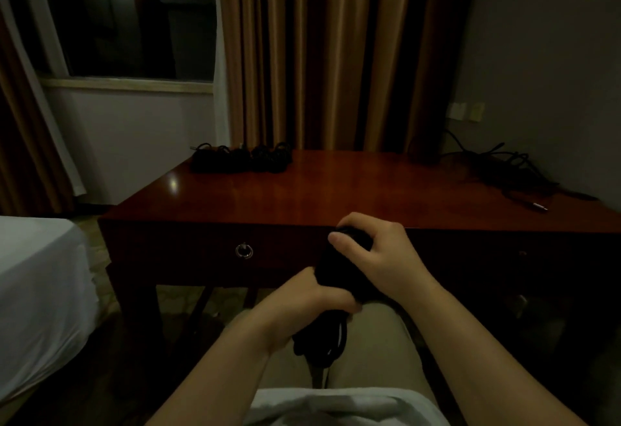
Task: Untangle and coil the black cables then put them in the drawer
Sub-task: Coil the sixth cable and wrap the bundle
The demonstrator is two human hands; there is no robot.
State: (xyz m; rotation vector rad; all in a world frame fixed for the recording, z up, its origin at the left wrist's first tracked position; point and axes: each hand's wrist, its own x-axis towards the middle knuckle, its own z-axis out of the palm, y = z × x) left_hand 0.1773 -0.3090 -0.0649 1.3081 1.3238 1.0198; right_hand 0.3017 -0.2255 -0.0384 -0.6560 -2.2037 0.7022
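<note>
Both hands closed on black cable bundle [339, 278]: left hand [314, 301] low, right hand [373, 247] atop (long axis upright). Bundle just before drawer knob [244, 251], right of it; left hand nearer.

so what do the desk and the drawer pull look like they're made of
The desk looks like reddish-brown wood, or a wood veneer, under a glossy varnish: its top throws back a bright spot of light and soft reflections. The drawer pull looks like polished metal, a small silvery ring that glints against the dark drawer front.
</note>
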